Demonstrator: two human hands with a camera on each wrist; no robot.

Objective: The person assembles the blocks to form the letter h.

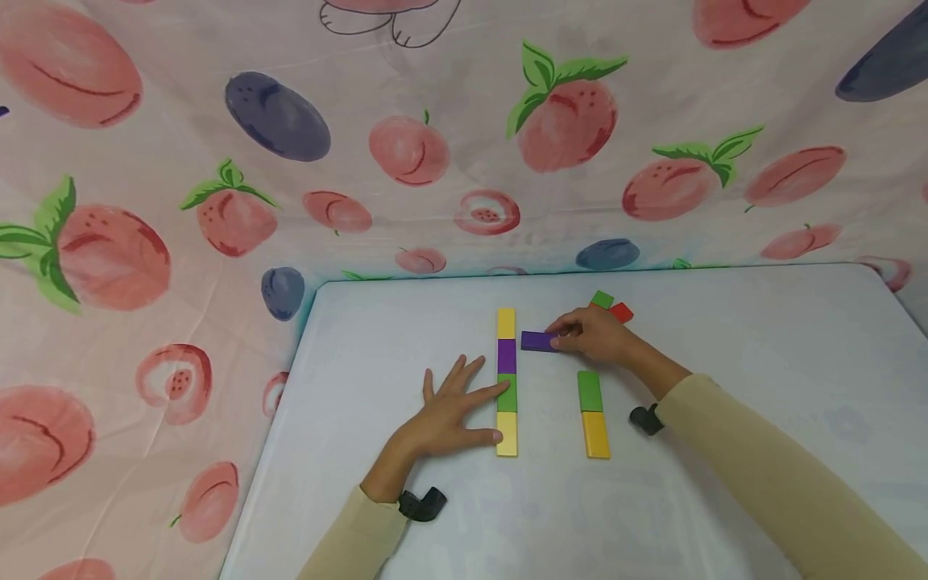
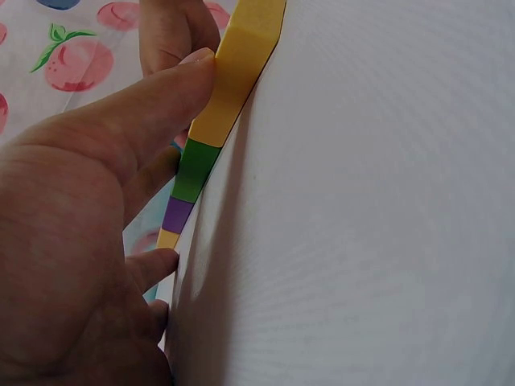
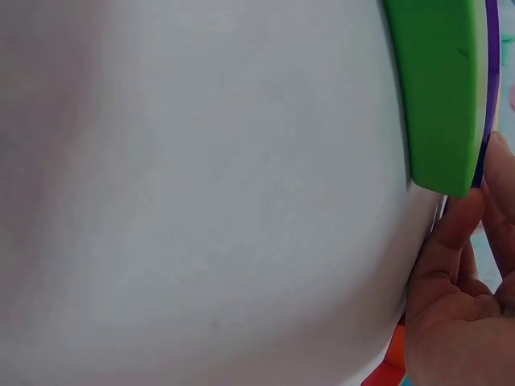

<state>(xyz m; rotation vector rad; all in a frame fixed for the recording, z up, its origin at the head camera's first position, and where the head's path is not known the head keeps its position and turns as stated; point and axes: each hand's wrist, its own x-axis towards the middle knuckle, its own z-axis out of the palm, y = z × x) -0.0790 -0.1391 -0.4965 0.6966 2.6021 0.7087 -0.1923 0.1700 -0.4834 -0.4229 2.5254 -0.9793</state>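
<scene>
A straight column of flat blocks stands left of centre in the head view: yellow (image 1: 506, 322) at the far end, then purple (image 1: 507, 356), green (image 1: 509, 398) and a nearer yellow block (image 1: 509, 443). With fingers spread, my left hand (image 1: 438, 419) touches its left side, index fingertip at the green block and thumb at the nearer yellow one. My right hand (image 1: 598, 334) pinches the right end of a loose purple block (image 1: 536, 341), lying crosswise just right of the column with a small gap. The right wrist view shows this hand (image 3: 463, 314) beyond a green block (image 3: 442, 96).
To the right, another green block (image 1: 590, 391) meets a deeper yellow block (image 1: 597, 435) end to end. Partly hidden behind my right hand are a green block (image 1: 602, 299) and a red block (image 1: 622, 312). A fruit-patterned cloth (image 1: 435, 80) borders the white tabletop (image 1: 551, 515).
</scene>
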